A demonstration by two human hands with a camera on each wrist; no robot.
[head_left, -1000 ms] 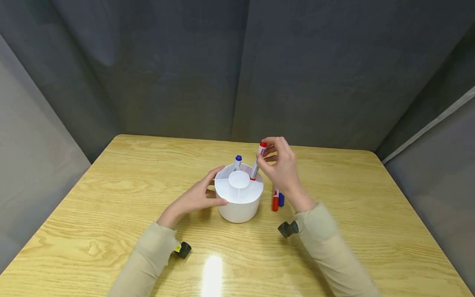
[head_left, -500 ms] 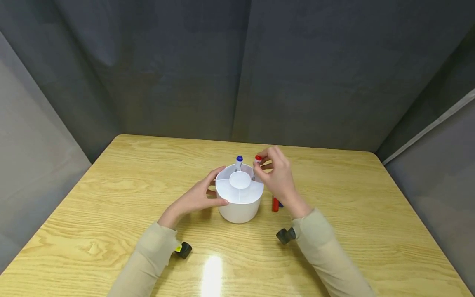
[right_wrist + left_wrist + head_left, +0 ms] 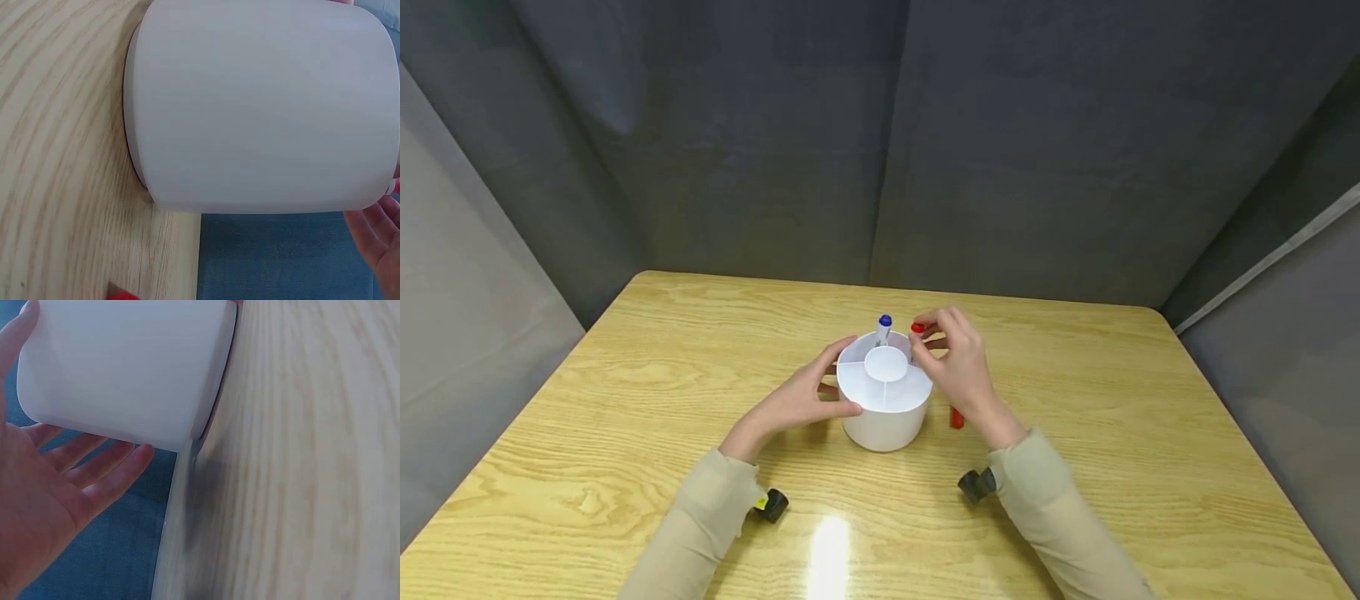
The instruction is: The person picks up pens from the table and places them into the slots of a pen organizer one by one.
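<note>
A white round holder (image 3: 883, 417) with divided compartments stands mid-table. My left hand (image 3: 831, 383) grips its left side, thumb at the front and fingers round the back. In the left wrist view the hand (image 3: 56, 487) cups the holder's wall (image 3: 125, 369). A blue-capped marker (image 3: 884, 323) stands upright in a rear compartment. My right hand (image 3: 927, 335) pinches the top of a red-capped marker (image 3: 917, 329), which stands low in the compartment to the right of the blue one. The holder's wall (image 3: 262, 106) fills the right wrist view.
A second red marker (image 3: 957, 418) lies on the wooden table (image 3: 1112, 433) right of the holder, mostly hidden behind my right wrist; its end (image 3: 128, 294) shows in the right wrist view. Grey fabric walls (image 3: 880, 142) surround the table.
My right hand has lowered the red-capped marker down into the holder, so only its cap shows above the rim. The left hand has stayed on the holder.
</note>
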